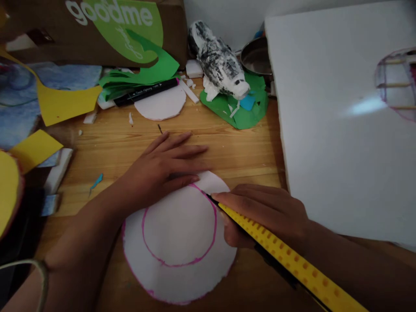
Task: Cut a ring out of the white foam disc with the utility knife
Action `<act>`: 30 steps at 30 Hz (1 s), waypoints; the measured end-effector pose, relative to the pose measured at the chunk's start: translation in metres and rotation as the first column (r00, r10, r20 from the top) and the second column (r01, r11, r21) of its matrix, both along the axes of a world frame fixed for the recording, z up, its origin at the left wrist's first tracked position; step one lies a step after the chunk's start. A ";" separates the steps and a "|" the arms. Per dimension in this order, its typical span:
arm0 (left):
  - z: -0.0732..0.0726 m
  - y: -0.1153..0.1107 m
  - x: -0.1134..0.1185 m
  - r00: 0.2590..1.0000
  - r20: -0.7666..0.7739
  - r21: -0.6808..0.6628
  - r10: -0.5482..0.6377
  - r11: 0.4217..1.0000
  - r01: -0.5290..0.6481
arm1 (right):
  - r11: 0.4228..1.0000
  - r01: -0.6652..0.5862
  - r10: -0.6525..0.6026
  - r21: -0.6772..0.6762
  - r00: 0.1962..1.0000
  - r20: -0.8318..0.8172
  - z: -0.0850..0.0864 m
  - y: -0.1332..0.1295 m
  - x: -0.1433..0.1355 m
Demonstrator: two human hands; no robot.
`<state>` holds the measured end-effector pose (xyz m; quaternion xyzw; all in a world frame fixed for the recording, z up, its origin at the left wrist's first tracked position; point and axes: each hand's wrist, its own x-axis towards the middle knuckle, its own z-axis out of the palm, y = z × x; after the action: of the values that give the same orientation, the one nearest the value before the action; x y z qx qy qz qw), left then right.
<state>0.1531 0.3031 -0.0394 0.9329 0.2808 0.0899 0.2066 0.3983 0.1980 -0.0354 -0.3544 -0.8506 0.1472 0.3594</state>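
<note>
A white disc (178,225) with a pink circle drawn inside its edge lies on the wooden table. Spread over the disc's upper left part is my left hand (162,167), fingers apart and pointing right. My right hand (269,212) grips a yellow and black cutter (279,247). The cutter's dark tip touches the disc at the upper right of the pink line. Some of the right fingers are hidden behind the cutter.
Behind the disc are a black marker (147,93), green paper (139,78), a white half-round piece (162,103) and a black-and-white animal figure (221,60). A large white board (331,143) fills the right. Yellow paper (68,102) and a brown box (58,26) stand left.
</note>
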 end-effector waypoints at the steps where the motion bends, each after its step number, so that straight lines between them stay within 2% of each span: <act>1: 0.000 0.000 0.000 1.000 0.001 0.002 -0.005 1.000 0.005 | 1.000 -0.013 0.013 -0.011 1.000 -0.001 0.000 0.001 0.000; 10: 0.004 -0.003 -0.001 0.999 -0.041 -0.066 0.000 0.998 -0.003 | 0.999 -0.043 0.043 -0.001 0.999 0.006 0.000 0.000 0.000; 13: 0.004 -0.009 0.004 0.999 -0.019 -0.069 0.044 0.997 -0.045 | 0.994 -0.073 0.070 -0.078 0.996 -0.047 -0.002 0.000 -0.001; 17: 0.001 -0.014 0.013 0.998 -0.035 0.001 0.056 0.998 -0.056 | 0.986 -0.104 0.094 -0.134 0.992 -0.080 -0.003 0.002 -0.001; 21: -0.001 -0.014 0.015 0.998 -0.062 0.009 0.025 1.000 -0.025 | 0.992 -0.088 0.085 -0.089 0.995 -0.043 0.000 0.003 0.001; 30: 0.001 -0.014 0.016 0.998 -0.055 -0.011 0.041 0.999 -0.042 | 1.000 -0.030 0.030 0.001 0.999 0.025 0.006 -0.003 0.002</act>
<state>0.1688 0.2890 -0.0386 0.9277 0.3061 0.0669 0.2027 0.3999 0.1951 -0.0299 -0.3432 -0.8604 0.1477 0.3467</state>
